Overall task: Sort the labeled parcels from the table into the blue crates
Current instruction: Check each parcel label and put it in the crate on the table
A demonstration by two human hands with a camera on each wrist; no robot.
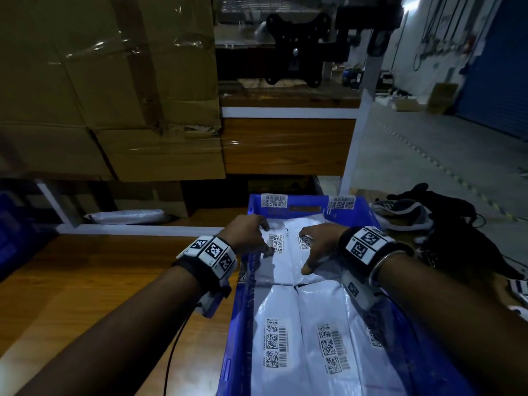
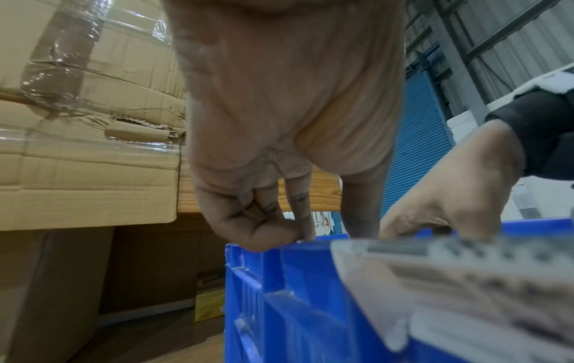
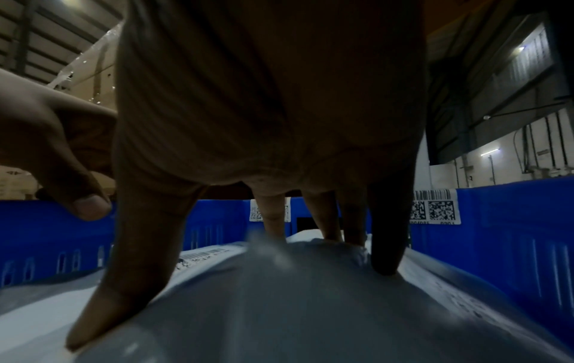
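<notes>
The right hand [image 1: 320,243] spreads straight fingers and thumb flat on a white parcel [image 1: 288,264] in the blue crate [image 1: 241,318]. The left hand [image 1: 251,234], fingers loosely bent, touches the same parcel's label [image 1: 276,243] with its fingertips, gripping nothing.

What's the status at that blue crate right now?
Both hands in crate. Right hand spread, pressing far parcel. Left hand fingertips on its label. Nothing in the way.

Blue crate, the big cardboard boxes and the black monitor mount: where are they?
blue crate [image 1: 285,208]: head view, far wall.
cardboard boxes [image 1: 114,81]: head view, taped front face.
black monitor mount [image 1: 297,47]: head view, plate centre.
</notes>
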